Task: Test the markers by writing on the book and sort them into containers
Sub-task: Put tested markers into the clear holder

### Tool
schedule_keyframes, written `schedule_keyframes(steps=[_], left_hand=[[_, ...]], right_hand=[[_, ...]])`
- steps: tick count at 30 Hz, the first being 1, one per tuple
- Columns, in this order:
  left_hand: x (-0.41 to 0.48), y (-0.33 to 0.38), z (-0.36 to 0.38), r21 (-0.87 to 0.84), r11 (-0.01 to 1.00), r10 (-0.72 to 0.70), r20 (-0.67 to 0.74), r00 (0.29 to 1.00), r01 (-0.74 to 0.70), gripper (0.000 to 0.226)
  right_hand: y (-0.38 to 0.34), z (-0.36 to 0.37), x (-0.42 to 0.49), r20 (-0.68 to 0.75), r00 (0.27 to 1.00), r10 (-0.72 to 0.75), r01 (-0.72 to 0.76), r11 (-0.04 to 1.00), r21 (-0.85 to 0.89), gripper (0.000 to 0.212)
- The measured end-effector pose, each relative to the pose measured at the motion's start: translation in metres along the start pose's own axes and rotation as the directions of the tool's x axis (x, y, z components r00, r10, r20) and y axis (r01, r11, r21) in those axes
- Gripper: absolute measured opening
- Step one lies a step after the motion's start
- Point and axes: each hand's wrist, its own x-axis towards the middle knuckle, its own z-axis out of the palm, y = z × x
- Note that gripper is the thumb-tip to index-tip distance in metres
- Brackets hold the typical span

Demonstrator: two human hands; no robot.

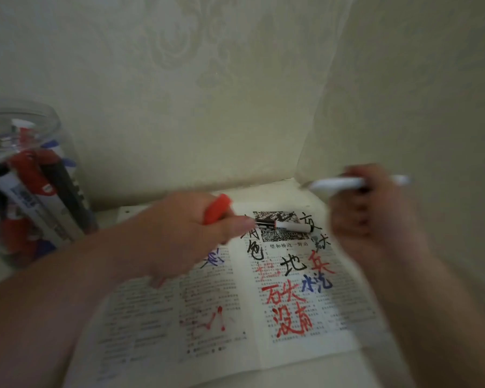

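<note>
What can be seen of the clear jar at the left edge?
The clear jar looks like transparent plastic, round, with no lid visible. It stands upright beside the wall, partly cut off by the frame. Inside, markers with red, blue and black parts lean together.

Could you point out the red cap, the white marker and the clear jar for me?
red cap (217,209), head view, middle of the cap.
white marker (338,184), head view, left part of its blurred barrel.
clear jar (51,124), head view, bare upper wall.
</note>
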Motion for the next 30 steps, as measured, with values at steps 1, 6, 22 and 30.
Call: schedule_keyframes(steps=[1,6,22,30], left_hand=[[-0.002,-0.005,-0.006,0.117,0.993,0.011,-0.075,0.997,-0.003,0.053],[0.007,-0.016,0.014,0.452,0.827,0.336,0.082,0.938,-0.335,0.066],[0.003,-0.022,0.014,0.333,0.910,0.088,0.426,0.901,-0.246,0.091],[0.004,-0.028,0.034,0.559,0.722,0.380,0.172,0.909,-0.408,0.053]], right_hand=[[-0.011,-0.013,0.006,-0.103,0.993,-0.049,0.056,0.996,0.066,0.033],[0.010,-0.011,0.013,-0.078,0.981,-0.179,0.154,0.957,-0.247,0.029],[-0.006,-0.017,-0.001,0.272,0.958,0.091,0.098,0.787,-0.609,0.013],[0.004,-0.063,-0.038,0.263,0.941,0.214,0.046,0.687,-0.725,0.011]])
